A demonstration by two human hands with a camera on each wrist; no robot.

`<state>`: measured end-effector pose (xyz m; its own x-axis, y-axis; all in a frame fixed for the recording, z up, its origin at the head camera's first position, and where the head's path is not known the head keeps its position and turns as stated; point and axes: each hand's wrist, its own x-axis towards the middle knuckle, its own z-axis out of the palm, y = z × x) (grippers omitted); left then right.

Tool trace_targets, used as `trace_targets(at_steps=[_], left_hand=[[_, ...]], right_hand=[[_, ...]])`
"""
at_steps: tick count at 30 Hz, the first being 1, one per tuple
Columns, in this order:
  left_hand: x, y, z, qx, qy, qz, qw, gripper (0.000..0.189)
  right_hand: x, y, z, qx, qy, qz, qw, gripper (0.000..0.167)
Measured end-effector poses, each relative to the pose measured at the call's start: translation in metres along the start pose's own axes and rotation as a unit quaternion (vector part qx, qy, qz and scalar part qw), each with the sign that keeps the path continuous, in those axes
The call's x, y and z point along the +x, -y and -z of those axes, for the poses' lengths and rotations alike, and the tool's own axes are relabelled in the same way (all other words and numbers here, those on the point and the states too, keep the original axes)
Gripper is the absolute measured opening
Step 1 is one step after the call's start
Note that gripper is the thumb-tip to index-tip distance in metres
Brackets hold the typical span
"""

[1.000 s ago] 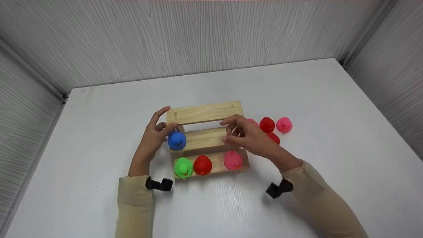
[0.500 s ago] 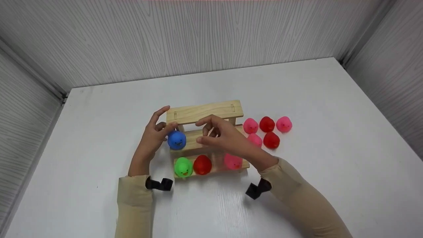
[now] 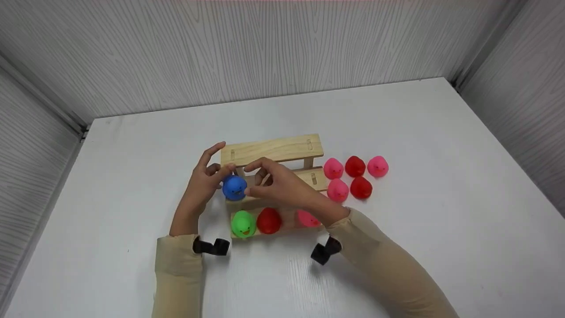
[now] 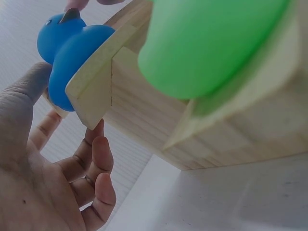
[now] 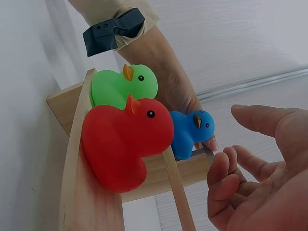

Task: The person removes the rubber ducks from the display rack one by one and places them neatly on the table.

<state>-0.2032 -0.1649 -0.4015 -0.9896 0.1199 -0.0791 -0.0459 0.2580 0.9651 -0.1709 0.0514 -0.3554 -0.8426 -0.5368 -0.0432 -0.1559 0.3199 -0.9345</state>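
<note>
My left hand (image 3: 204, 179) grips the left end of the top plank of a three-tier wooden shelf (image 3: 271, 150), forefinger at the back corner and thumb at the front edge. A blue rubber duck (image 3: 234, 187) stands on the left end of the middle tier, right by that thumb. My right hand (image 3: 282, 183) hovers over the middle tier, thumb and forefinger spread just right of the blue duck, nothing between them. On the lowest tier are a green duck (image 3: 243, 224), a red duck (image 3: 269, 221) and a pink duck (image 3: 308, 218), the last partly hidden by my right wrist.
Right of the shelf, several loose ducks lie on the white table (image 3: 419, 212), among them a red duck (image 3: 361, 188) and a pink duck (image 3: 378, 166). A grained panel (image 3: 265, 48) rises behind the table. Each wrist carries a black camera (image 3: 325, 251).
My right hand has moved left along the middle tier to the blue duck, uncovering the tier's right end and the loose ducks. The left hand stays in place.
</note>
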Motion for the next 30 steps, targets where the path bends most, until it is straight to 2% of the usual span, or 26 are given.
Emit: trace_targets(at_steps=[5, 11, 22, 30], left_hand=[[0.0, 0.001, 0.0, 0.0, 0.0, 0.001, 1.0, 0.062], [-0.001, 0.001, 0.001, 0.007, 0.001, 0.001, 1.0, 0.063], [0.0, 0.0, 0.0, -0.004, 0.003, 0.005, 1.0, 0.063], [0.0, 0.0, 0.0, -0.02, 0.012, -0.001, 0.9997, 0.063]], right_hand=[[0.006, -0.002, -0.006, -0.003, 0.012, -0.021, 0.9997, 0.045], [0.008, 0.0, -0.008, -0.009, 0.016, -0.027, 0.9995, 0.046], [0.011, 0.002, -0.011, -0.074, 0.022, -0.041, 0.9962, 0.048], [0.014, 0.003, -0.015, -0.112, 0.008, -0.054, 0.9923, 0.045]])
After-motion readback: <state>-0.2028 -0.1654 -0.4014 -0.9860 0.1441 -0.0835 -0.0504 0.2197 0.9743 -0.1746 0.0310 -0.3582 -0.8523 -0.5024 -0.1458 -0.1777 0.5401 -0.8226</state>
